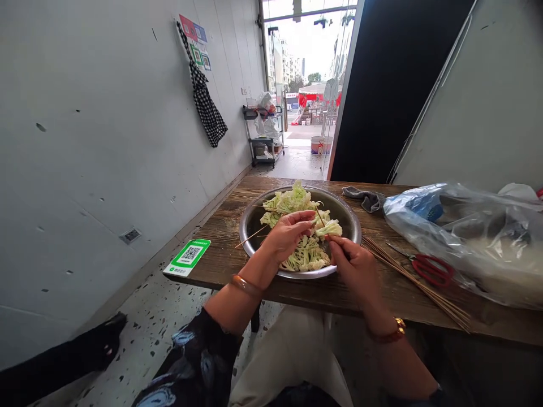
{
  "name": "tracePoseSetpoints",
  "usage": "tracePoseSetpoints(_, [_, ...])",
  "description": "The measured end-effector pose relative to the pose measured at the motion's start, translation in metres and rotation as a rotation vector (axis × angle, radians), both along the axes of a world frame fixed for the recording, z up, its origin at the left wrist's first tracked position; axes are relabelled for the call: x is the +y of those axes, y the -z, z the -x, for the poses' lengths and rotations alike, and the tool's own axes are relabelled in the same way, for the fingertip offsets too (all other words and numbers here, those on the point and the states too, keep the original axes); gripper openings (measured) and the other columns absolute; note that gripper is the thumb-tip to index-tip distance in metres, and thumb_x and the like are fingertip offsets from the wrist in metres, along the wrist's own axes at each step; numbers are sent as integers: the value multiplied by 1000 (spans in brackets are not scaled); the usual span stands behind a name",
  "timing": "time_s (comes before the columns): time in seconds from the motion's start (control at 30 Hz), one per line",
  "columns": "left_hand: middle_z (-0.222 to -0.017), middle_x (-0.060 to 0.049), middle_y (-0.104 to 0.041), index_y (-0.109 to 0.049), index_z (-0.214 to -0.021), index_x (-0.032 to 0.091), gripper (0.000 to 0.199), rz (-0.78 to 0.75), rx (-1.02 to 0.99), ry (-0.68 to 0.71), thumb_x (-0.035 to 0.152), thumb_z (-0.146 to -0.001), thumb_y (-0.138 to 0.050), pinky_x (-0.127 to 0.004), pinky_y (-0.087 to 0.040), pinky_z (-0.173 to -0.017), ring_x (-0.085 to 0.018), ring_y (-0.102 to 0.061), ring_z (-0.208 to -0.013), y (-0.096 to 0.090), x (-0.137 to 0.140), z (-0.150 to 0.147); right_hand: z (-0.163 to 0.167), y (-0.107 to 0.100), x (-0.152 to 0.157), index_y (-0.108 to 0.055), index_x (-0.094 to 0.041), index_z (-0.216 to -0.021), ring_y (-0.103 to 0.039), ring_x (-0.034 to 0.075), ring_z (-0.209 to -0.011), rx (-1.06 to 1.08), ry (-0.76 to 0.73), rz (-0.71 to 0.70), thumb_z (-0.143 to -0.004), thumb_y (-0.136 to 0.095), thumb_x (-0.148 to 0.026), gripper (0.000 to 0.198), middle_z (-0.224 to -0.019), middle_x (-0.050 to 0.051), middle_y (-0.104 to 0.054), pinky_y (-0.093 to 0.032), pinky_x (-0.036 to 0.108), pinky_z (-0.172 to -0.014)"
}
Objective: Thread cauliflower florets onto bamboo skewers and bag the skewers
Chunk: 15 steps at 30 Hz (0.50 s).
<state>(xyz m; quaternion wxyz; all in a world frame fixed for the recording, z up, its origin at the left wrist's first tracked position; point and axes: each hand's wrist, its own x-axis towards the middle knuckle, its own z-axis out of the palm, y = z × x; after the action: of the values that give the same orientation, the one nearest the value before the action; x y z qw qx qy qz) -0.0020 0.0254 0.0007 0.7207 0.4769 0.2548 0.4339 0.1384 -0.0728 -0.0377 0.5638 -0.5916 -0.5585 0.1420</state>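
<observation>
Cauliflower florets [306, 254], pale and green-stemmed, lie in a wide metal basin [245, 226] in front of me. Over it, my left hand [291, 233] is closed, fingertips pinched at a small cauliflower piece that they partly cover. My right hand [354, 260] is pinched around the lower end of a thin bamboo skewer [319, 216], which slants up towards my left fingertips. A larger floret [329, 228] sits just above my right fingertips; whether the skewer passes through it I cannot tell. Another skewer [250, 237] sticks out over the basin's left rim.
Right of the basin lie a bundle of loose skewers [419, 282], red-handled scissors [432, 270], a grey cloth [363, 198] and a large clear plastic bag [479, 237]. A green QR-code card [189, 256] lies at the table's left corner. A shelf cart [265, 135] stands by the doorway.
</observation>
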Motion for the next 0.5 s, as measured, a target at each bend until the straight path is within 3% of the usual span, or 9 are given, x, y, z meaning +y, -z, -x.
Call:
tracePoseSetpoints(0.13, [-78,-3,-68,-70,-83,11,25,3,-15,-85,10,-59,-78,-22,-44,-69,-8,-58,-67,2,3,-2,1,0,0,-75,-21,-101,-71,21,-85,-57,-16,-27,-89,-54,-33,27,-97,5,-77,-53,31,-78])
tracePoseSetpoints(0.3, [-74,-2,-66,-68,-78,12,21,-25,-61,-118,20,-61,-78,-21,-46,-67,-10,-60,-72,3,6,-2,1,1,0,-74,-21,-102,-71,20,-87,-106,-25,-53,-90,-53,-32,26,-99,4,-76,-53,31,-80])
tracePoseSetpoints(0.5, [-70,-1,-66,-63,-82,14,27,-38,9,-141,27,-64,-77,-18,-41,-52,-9,-59,-62,2,5,0,2,1,-2,-74,-23,-101,-71,20,-88,-122,-35,-64,-90,-53,-32,25,-100,4,-76,-54,32,-80])
